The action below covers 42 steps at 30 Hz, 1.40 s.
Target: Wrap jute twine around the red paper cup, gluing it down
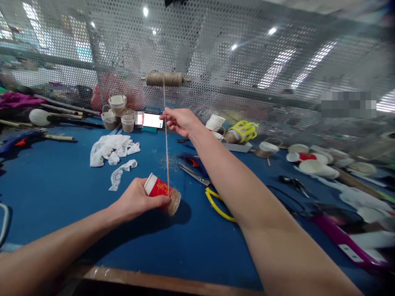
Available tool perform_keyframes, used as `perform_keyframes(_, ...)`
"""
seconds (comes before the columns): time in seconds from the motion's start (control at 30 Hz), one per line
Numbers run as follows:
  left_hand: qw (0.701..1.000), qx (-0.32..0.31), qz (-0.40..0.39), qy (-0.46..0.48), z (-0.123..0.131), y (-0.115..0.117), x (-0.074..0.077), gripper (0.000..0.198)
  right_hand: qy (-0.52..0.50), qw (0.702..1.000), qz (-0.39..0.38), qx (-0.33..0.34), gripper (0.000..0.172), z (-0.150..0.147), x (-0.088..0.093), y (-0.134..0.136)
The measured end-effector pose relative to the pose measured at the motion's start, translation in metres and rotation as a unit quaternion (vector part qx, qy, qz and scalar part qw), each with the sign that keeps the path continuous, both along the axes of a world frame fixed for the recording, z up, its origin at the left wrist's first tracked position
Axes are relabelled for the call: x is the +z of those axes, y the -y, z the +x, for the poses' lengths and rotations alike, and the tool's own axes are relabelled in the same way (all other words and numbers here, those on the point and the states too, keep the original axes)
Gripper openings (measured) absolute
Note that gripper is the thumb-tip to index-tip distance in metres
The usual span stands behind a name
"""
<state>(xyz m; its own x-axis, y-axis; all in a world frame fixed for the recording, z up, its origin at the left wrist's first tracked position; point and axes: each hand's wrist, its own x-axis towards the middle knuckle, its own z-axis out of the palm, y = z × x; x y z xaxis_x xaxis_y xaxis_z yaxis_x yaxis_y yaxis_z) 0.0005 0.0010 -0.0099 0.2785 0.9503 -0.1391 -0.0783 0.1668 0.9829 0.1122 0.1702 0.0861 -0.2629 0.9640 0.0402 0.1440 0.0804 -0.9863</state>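
Observation:
My left hand grips a red and white paper cup, tilted on its side above the table. Brown twine is wound around the cup's base end, which points right. From there a taut strand of twine rises to a spool of twine mounted on the mesh panel. My right hand is raised at the strand, thumb and forefinger pinched on it below the spool. Yellow-handled scissors lie beneath my right forearm, partly covered by it.
White lace pieces lie on the blue table at left. Behind them stand several twine-wrapped cups with handles and a lit phone. Loose cups, a yellow-wrapped object and a purple tool are on the right.

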Motion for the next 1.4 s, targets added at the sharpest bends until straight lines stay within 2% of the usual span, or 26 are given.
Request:
perform_keyframes(0.1,1.0,0.0,0.0,-0.002,0.001,-0.001,-0.001,0.016,0.043,0.998,0.045,-0.006,0.028,-0.007,0.013,-0.008)
perform_keyframes(0.2,1.0,0.002,-0.002,0.0,0.001,-0.002,-0.001,0.017,0.092,0.991,0.093,-0.027,0.02,-0.012,0.019,-0.015)
perform_keyframes(0.27,1.0,0.0,-0.002,0.007,0.0,-0.002,0.0,0.017,0.128,0.985,0.109,-0.03,0.017,-0.01,0.013,-0.014)
perform_keyframes(0.33,1.0,-0.002,0.0,0.022,0.0,-0.001,0.001,0.017,0.182,0.976,0.116,-0.012,0.018,-0.005,-0.001,-0.005)
perform_keyframes(0.5,0.997,-0.04,-0.013,0.062,-0.002,0.002,0.005,0.021,0.307,0.939,0.106,0.111,0.024,0.014,-0.054,0.043)
perform_keyframes(0.6,0.994,-0.067,-0.009,0.085,-0.003,0.006,0.008,0.023,0.338,0.916,0.085,0.198,0.025,0.022,-0.074,0.076)
perform_keyframes(0.77,0.983,-0.157,0.004,0.091,-0.008,0.012,0.013,0.027,0.341,0.877,0.001,0.337,0.024,0.037,-0.078,0.111)
perform_keyframes(0.87,0.973,-0.218,-0.001,0.075,-0.01,0.013,0.013,0.031,0.338,0.859,-0.058,0.379,0.027,0.04,-0.077,0.117)
perform_keyframes(0.93,0.969,-0.236,-0.005,0.066,-0.011,0.013,0.013,0.034,0.323,0.871,-0.065,0.364,0.024,0.037,-0.079,0.113)
perform_keyframes(1.03,0.972,-0.223,-0.018,0.074,-0.011,0.013,0.01,0.033,0.282,0.924,-0.02,0.258,0.03,0.029,-0.08,0.099)
perform_keyframes(1.1,0.978,-0.191,-0.024,0.084,-0.01,0.011,0.007,0.032,0.261,0.952,0.027,0.16,0.035,0.028,-0.077,0.088)
perform_keyframes(1.2,0.988,-0.117,-0.026,0.096,-0.009,0.006,0.003,0.03,0.248,0.963,0.088,0.054,0.025,0.038,-0.066,0.085)
perform_keyframes(1.3,0.992,-0.053,-0.024,0.111,-0.007,0.003,-0.001,0.026,0.236,0.963,0.127,0.017,0.029,0.054,-0.055,0.102)
perform_keyframes(1.33,0.993,-0.034,-0.022,0.113,-0.006,0.002,-0.002,0.026,0.233,0.962,0.138,0.021,0.033,0.059,-0.052,0.111)
perform_keyframes(1.4,0.994,-0.001,-0.019,0.111,-0.004,0.001,-0.003,0.026,0.24,0.955,0.156,0.075,0.037,0.063,-0.048,0.125)
